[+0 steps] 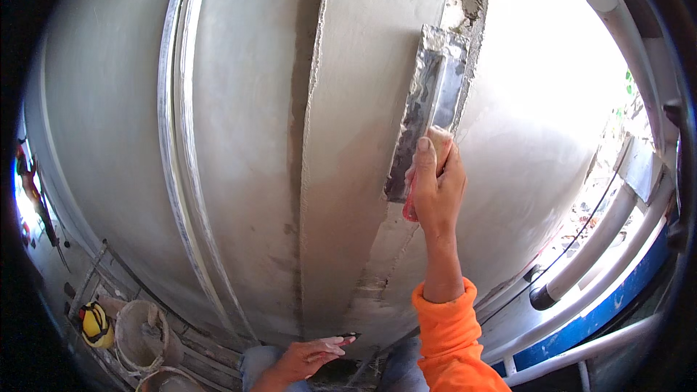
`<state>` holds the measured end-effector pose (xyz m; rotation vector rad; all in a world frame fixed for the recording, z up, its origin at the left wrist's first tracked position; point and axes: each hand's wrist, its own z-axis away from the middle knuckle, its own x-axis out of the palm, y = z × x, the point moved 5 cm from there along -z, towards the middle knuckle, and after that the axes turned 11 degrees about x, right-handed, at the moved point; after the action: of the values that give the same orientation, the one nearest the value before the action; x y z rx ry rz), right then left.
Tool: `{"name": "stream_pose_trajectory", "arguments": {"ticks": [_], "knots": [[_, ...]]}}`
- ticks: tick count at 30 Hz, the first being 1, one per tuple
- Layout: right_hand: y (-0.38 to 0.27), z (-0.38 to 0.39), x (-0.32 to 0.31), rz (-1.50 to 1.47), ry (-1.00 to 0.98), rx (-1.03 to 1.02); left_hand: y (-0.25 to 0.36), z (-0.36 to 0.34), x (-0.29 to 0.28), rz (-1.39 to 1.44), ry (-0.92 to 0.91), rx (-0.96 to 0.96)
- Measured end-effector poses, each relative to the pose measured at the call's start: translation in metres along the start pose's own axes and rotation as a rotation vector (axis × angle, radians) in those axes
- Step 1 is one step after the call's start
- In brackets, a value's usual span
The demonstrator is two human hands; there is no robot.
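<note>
My right hand point(439, 185) is closed round the reddish handle of a rectangular steel plastering trowel point(454, 76). The trowel's blade lies against a band of wet grey plaster point(363, 87) on the wall, near its broken right edge. Low in the view, my left hand point(308, 359) is closed near the foot of the wall, and its fingers are smeared with plaster. A small red and dark piece shows at its fingertips; what it belongs to is hidden.
Two long metal strips point(174, 123) run up the wall at left. Plaster-stained buckets point(141, 341) and a yellow and black object point(96, 324) stand on planks at lower left. White pipes point(624, 29) and a thin black cable point(581, 232) are at right, beside bright daylight.
</note>
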<state>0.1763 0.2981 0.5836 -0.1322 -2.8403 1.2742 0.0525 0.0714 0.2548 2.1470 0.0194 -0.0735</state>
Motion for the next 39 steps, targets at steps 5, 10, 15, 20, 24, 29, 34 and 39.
{"name": "stream_pose_trajectory", "arguments": {"ticks": [5, 10, 15, 20, 24, 29, 34, 39], "knots": [[-0.015, -0.024, 0.008, -0.033, 0.009, -0.051, -0.004, 0.002, -0.003, -0.013, 0.017, -0.054], [-0.035, -0.048, 0.010, -0.010, 0.020, -0.071, -0.007, 0.000, -0.002, 0.040, 0.027, -0.020], [-0.027, -0.045, 0.012, -0.023, -0.064, 0.018, -0.009, 0.002, -0.002, -0.153, -0.007, -0.054], [0.001, 0.007, 0.034, 0.033, -0.131, -0.045, -0.010, 0.002, 0.000, -0.048, 0.022, -0.108], [0.012, 0.037, 0.040, 0.086, -0.171, -0.056, -0.010, 0.004, 0.001, -0.094, 0.012, -0.163], [-0.008, -0.006, 0.021, 0.039, -0.045, -0.007, -0.010, 0.008, -0.001, -0.155, -0.004, -0.181], [-0.006, -0.031, 0.013, 0.014, -0.077, 0.112, -0.011, 0.004, -0.001, -0.148, 0.007, -0.090], [0.027, 0.029, 0.034, 0.039, -0.126, -0.036, -0.015, 0.004, 0.003, -0.135, 0.013, -0.219]]}}
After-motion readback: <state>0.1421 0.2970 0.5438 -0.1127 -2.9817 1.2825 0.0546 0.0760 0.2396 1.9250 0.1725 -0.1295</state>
